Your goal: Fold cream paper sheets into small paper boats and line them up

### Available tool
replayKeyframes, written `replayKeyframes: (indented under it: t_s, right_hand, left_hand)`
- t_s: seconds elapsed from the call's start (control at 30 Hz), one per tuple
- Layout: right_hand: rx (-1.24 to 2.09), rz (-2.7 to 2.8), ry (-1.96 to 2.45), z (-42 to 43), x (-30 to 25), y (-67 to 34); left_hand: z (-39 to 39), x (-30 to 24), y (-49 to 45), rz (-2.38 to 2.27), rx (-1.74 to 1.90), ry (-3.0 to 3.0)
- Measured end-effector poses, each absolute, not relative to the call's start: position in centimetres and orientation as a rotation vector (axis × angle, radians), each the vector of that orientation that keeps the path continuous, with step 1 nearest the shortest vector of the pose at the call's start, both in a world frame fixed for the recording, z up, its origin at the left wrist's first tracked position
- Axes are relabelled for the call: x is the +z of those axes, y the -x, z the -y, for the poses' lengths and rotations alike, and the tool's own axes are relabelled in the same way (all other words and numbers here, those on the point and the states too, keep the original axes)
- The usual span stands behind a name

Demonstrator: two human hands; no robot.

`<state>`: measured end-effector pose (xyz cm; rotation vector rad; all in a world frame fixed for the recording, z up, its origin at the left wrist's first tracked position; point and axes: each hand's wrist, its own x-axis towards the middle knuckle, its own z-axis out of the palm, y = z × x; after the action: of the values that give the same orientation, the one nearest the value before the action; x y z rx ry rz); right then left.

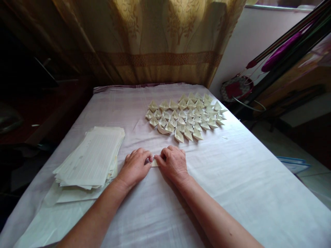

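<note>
Paper piece (155, 164) is small and pale, on the white cloth (232, 193), right of the sheet stack (89, 156) as I see it on the head feed. I only get its middle; both hands cover the ends.

Left hand (136, 165) is on the end closer to the stack, fingers curled, thumb low. Right hand (172, 162) is on the end farther from the stack, fingers bent and drawn together, thumb lying toward the paper. I can't tell from here whether either set of fingers pinches the paper or just presses it down. The two hands sit close, a narrow gap between.

Stack itself: loose sheets, edges uneven, top one with printed lines. A larger pale sheet (43, 220) sticks out from under it on the near side.

Paper boats (190, 120) stand to the right of the stack and farther from me, crowded in rough rows, points up. Small scrap (224, 137) lies on the cloth well right of the stack, just beside the boats.

Beyond the stack, past the cloth's far edge, I have a gold curtain (144, 38). Bag (236, 89) is far off to the stack's right, near the wall (252, 32).
</note>
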<state>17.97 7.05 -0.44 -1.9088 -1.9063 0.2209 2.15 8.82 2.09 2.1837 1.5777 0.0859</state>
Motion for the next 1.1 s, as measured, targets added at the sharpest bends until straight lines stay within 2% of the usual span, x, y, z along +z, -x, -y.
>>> replayKeyframes:
  t_s: [0.23,0.37,0.5,1.1]
  right_hand:
    - [0.385,2.031,1.453,-4.7,-1.4,-20.9]
    - [0.264,2.051,1.487,-3.8,-1.7,-21.2]
    - [0.202,2.074,1.483,-3.9,-1.8,-20.8]
    - [0.383,1.754,1.35,-3.8,-2.0,-20.2]
  left_hand:
    - [-8.1,0.9,-1.4,-1.515,0.337,-2.197]
    - [-7.1,-0.5,-0.7,-1.431,0.577,-2.302]
    - [-6.2,-1.0,-0.7,-1.405,0.651,-2.424]
    - [-5.7,-0.7,-1.5,-1.357,0.827,-2.344]
